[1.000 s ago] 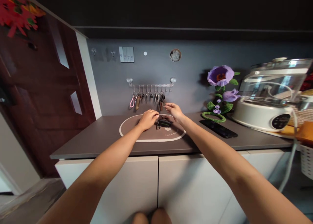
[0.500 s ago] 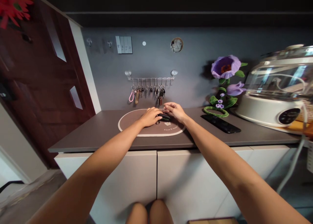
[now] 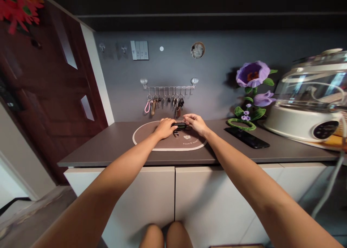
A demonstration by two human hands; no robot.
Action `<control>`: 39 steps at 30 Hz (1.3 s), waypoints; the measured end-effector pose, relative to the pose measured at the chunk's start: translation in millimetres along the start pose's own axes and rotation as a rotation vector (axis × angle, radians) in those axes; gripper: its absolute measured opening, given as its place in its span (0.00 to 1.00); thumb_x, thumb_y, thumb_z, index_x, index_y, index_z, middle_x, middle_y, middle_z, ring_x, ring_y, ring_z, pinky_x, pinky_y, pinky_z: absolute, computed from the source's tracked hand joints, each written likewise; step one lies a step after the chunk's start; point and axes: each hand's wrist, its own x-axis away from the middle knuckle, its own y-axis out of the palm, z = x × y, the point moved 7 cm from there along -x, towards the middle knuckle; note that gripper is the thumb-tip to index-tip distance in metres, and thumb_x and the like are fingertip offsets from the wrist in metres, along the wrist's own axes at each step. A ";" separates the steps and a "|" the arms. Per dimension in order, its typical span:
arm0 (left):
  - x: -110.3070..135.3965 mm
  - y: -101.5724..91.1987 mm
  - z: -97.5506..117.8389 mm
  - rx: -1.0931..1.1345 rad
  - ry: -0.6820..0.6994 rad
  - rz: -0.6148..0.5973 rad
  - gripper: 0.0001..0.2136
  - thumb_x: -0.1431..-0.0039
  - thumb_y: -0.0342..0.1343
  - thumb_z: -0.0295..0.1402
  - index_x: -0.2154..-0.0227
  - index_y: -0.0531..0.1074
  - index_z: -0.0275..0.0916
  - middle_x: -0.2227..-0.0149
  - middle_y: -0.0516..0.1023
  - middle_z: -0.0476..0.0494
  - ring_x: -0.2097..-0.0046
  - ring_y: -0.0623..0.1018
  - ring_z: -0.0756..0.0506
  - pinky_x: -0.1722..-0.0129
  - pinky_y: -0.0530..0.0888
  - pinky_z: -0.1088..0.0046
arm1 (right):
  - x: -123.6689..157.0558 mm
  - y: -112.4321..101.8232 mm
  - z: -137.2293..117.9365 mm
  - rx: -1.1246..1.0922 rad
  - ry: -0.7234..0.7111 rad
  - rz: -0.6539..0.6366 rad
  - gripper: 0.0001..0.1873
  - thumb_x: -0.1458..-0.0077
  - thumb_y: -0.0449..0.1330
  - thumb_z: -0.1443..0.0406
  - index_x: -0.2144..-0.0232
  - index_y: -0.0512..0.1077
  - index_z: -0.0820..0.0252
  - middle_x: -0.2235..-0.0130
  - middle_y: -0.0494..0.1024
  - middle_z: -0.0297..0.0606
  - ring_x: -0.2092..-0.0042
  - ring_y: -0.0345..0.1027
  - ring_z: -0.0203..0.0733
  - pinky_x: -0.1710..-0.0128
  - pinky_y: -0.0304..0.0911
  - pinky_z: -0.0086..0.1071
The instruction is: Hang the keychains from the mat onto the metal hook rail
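Note:
Over the oval brown mat (image 3: 162,145), my left hand (image 3: 165,128) holds the left end of a black strap (image 3: 180,126) with greenish lettering, thumb on its near side. A small metal clasp (image 3: 176,134) lies below the strap, close to my left thumb. At the strap's right end is my right hand (image 3: 197,123), its thumb and index finger pinched together. Whatever sits in that pinch is too small to make out. Some dark part of the strap shows just under the right fingers.
Keys (image 3: 177,102) hang from a clear hook rail (image 3: 169,87) on the wall behind. To the right are a black phone (image 3: 246,137), a purple fabric flower (image 3: 253,74) and a white appliance (image 3: 300,123) with a clear top. A dark red door (image 3: 51,96) stands left.
My left hand has shifted slightly left and shows more of the strap and the clasp. My right hand keeps its pinch. The whole view has moved a little.

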 end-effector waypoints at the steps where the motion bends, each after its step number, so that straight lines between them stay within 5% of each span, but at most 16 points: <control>1: -0.2 -0.8 -1.9 0.027 -0.020 0.018 0.09 0.48 0.51 0.34 0.64 0.71 0.38 0.63 0.75 0.42 0.59 0.70 0.43 0.56 0.63 0.65 | -0.4 -0.2 0.4 0.018 -0.005 -0.002 0.08 0.57 0.60 0.66 0.70 0.72 0.62 0.74 0.73 0.33 0.74 0.64 0.30 0.69 0.62 0.27; 11: 0.2 8.7 -33.9 0.808 -0.406 0.191 0.07 0.53 0.54 0.28 0.68 0.70 0.33 0.70 0.75 0.43 0.68 0.73 0.48 0.63 0.68 0.71 | 1.3 1.8 -14.0 0.247 -0.192 0.003 0.15 0.55 0.58 0.60 0.63 0.69 0.58 0.65 0.73 0.36 0.62 0.65 0.37 0.57 0.60 0.34; 19: 5.0 20.1 -48.0 1.364 -0.660 0.275 0.03 0.53 0.56 0.25 0.72 0.69 0.34 0.74 0.73 0.47 0.71 0.73 0.52 0.58 0.69 0.66 | 8.1 9.4 -21.6 0.337 -0.245 0.025 0.15 0.54 0.56 0.58 0.63 0.65 0.58 0.65 0.70 0.35 0.64 0.63 0.36 0.62 0.60 0.32; 28: -0.8 19.5 -41.3 1.697 -0.573 0.258 0.01 0.47 0.51 0.24 0.72 0.64 0.33 0.73 0.75 0.45 0.68 0.76 0.50 0.55 0.69 0.62 | 12.4 24.1 -20.8 0.544 -0.335 -0.048 0.10 0.52 0.53 0.60 0.67 0.66 0.60 0.67 0.71 0.35 0.68 0.63 0.34 0.65 0.59 0.31; 39: -4.4 12.8 -19.7 1.803 -0.402 0.109 0.01 0.45 0.49 0.25 0.70 0.65 0.34 0.67 0.76 0.41 0.62 0.76 0.48 0.51 0.66 0.64 | 17.9 32.2 -33.6 0.851 -0.483 0.001 0.10 0.48 0.50 0.60 0.71 0.68 0.59 0.68 0.70 0.37 0.64 0.62 0.38 0.61 0.56 0.32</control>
